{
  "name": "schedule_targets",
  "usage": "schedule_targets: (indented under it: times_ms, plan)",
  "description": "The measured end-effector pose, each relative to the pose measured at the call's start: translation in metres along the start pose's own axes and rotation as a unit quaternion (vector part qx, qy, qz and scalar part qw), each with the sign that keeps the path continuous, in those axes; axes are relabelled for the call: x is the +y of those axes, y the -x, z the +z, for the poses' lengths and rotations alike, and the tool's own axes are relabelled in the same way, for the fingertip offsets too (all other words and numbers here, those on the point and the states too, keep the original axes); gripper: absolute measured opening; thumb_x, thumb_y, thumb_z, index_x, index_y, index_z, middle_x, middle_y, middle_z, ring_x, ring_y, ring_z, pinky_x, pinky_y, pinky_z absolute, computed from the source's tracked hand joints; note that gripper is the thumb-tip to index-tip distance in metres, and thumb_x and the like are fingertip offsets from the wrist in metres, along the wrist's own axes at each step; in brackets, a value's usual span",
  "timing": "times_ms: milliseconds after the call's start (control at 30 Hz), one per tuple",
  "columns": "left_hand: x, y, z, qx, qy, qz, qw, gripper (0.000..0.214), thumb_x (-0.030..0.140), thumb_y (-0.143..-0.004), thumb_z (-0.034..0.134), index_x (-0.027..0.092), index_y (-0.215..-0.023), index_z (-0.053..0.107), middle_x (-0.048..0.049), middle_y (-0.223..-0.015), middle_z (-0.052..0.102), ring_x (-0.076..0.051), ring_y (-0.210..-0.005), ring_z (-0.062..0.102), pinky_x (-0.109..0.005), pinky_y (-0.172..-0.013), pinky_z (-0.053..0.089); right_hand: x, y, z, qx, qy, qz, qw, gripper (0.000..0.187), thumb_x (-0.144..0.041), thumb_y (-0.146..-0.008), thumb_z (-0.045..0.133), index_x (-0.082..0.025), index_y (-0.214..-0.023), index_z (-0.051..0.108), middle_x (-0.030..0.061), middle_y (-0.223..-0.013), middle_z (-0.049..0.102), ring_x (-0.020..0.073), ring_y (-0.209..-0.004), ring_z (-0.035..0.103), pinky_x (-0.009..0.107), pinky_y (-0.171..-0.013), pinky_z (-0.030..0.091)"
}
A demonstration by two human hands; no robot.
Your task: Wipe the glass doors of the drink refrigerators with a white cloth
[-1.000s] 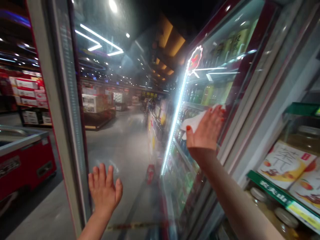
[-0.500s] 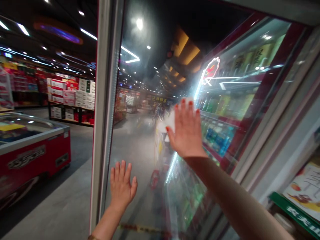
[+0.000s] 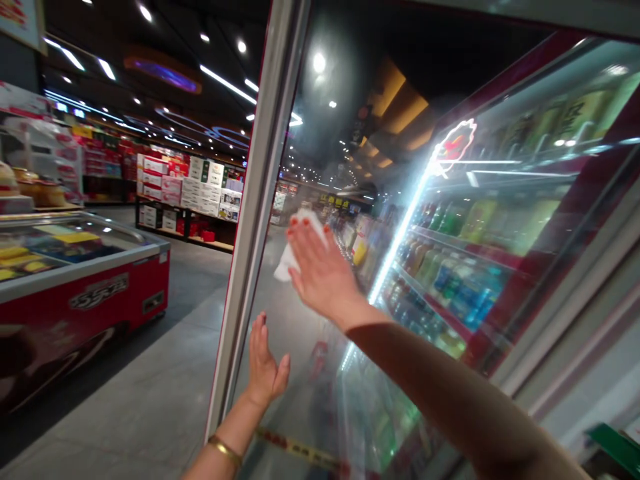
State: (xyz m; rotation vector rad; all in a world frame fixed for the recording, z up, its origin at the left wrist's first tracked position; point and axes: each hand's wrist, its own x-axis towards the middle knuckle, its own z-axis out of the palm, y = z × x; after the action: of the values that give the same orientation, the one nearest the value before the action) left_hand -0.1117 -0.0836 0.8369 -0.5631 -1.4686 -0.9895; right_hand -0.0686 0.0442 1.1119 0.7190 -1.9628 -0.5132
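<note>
A person's right hand (image 3: 320, 270) pins a white cloth (image 3: 286, 263) to the glass door (image 3: 350, 100) of a lit drinks cooler (image 3: 545, 267), the grip flat and wide, fingers spread across the cloth. The open, empty left hand (image 3: 265, 370), a gold bangle (image 3: 225, 450) at its wrist, is raised at the same pane beside the metal frame (image 3: 260, 200). Bottles (image 3: 450, 280) line the shelves inside; a red chest freezer (image 3: 85, 300) stands across the aisle.
</note>
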Motion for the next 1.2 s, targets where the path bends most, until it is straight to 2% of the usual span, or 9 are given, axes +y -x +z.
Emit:
schedule_targets:
  times_ms: [100,233,433,600,733,800,967,1067,1200]
  plan:
    - [0.013,-0.011,-0.005,0.015,0.031,-0.038,0.999,0.076,0.044,-0.112,0.036,0.021,-0.18,0.012,-0.022,-0.185,0.026,-0.027,-0.172,0.033,-0.049,-0.139,0.035,-0.051,0.034,0.036,-0.072,-0.013,-0.152,0.986,0.064,-0.034,-0.112,0.047,-0.01,-0.171,0.043,0.0085,-0.184,0.038,0.0209,-0.173,0.033,0.04,-0.144,0.029]
    - [0.031,-0.036,0.004,-0.012,0.044,-0.054,0.997,0.075,0.052,-0.113,0.019,0.023,-0.181,0.006,-0.0198,-0.188,0.018,-0.028,-0.175,0.025,-0.051,-0.139,0.036,-0.067,0.063,0.043,-0.089,-0.056,-0.144,0.984,0.07,-0.039,-0.106,0.057,-0.006,-0.168,0.049,0.0153,-0.185,0.032,0.0292,-0.174,0.03,0.047,-0.144,0.029]
    - [0.019,-0.088,0.033,-0.047,-0.028,-0.026,0.998,0.074,0.043,-0.115,0.032,0.024,-0.181,0.005,-0.0176,-0.189,0.007,-0.028,-0.179,0.0,-0.063,-0.145,0.0,-0.003,0.107,-0.019,0.027,0.008,0.047,0.999,0.087,-0.026,-0.101,0.056,-0.008,-0.179,0.023,0.0196,-0.185,0.03,0.0364,-0.173,0.031,0.063,-0.141,0.032]
    - [0.047,-0.114,0.056,-0.056,-0.068,0.042,0.995,0.084,0.043,-0.113,0.042,0.017,-0.18,0.0,-0.0187,-0.189,-0.001,-0.031,-0.178,-0.01,-0.065,-0.143,-0.006,0.062,0.193,-0.072,0.108,0.165,0.251,0.948,0.08,-0.036,-0.11,0.047,-0.018,-0.182,0.018,0.0203,-0.186,0.025,0.0527,-0.17,0.031,0.083,-0.129,0.036]
    - [0.071,-0.094,0.052,-0.137,-0.053,0.23,0.962,0.071,0.07,-0.106,0.05,0.052,-0.173,0.032,0.0106,-0.18,0.041,-0.015,-0.174,0.026,-0.037,-0.145,0.014,0.068,0.237,-0.066,0.093,0.204,0.238,0.945,0.084,-0.034,-0.108,0.059,-0.021,-0.181,0.022,0.0213,-0.185,0.028,0.053,-0.167,0.036,0.081,-0.127,0.042]
    - [0.06,-0.095,0.042,-0.135,-0.052,0.274,0.951,0.065,0.07,-0.107,0.046,0.06,-0.169,0.032,0.0172,-0.179,0.041,-0.009,-0.173,0.025,-0.032,-0.144,0.016,0.059,0.252,-0.053,0.084,0.207,0.221,0.949,0.087,-0.032,-0.106,0.064,-0.02,-0.181,0.022,0.0219,-0.183,0.033,0.0515,-0.167,0.037,0.081,-0.127,0.041]
    - [0.04,-0.144,0.051,-0.06,-0.091,0.127,0.986,0.085,0.042,-0.112,0.04,0.018,-0.179,-0.005,-0.0176,-0.188,-0.011,-0.032,-0.177,-0.015,-0.07,-0.142,-0.004,0.044,0.271,-0.029,0.114,0.214,0.226,0.943,0.084,-0.036,-0.105,0.069,-0.019,-0.178,0.032,0.018,-0.182,0.036,0.043,-0.173,0.027,0.075,-0.137,0.028]
    - [0.064,-0.135,0.066,-0.143,-0.071,0.158,0.974,0.084,0.065,-0.108,0.045,0.027,-0.179,0.023,-0.0096,-0.19,0.015,-0.034,-0.178,0.002,-0.066,-0.145,0.008,0.045,0.274,-0.027,0.119,0.217,0.23,0.941,0.083,-0.037,-0.104,0.07,-0.022,-0.177,0.035,0.0147,-0.182,0.037,0.0403,-0.173,0.028,0.072,-0.139,0.027]
    - [0.066,-0.117,0.051,-0.194,-0.034,0.243,0.95,0.067,0.086,-0.096,0.05,0.052,-0.152,0.064,0.0104,-0.174,0.052,-0.024,-0.171,0.035,-0.045,-0.142,0.033,0.043,0.286,-0.027,0.109,0.217,0.231,0.942,0.08,-0.035,-0.104,0.07,-0.023,-0.176,0.038,0.0132,-0.179,0.042,0.039,-0.172,0.03,0.071,-0.139,0.028]
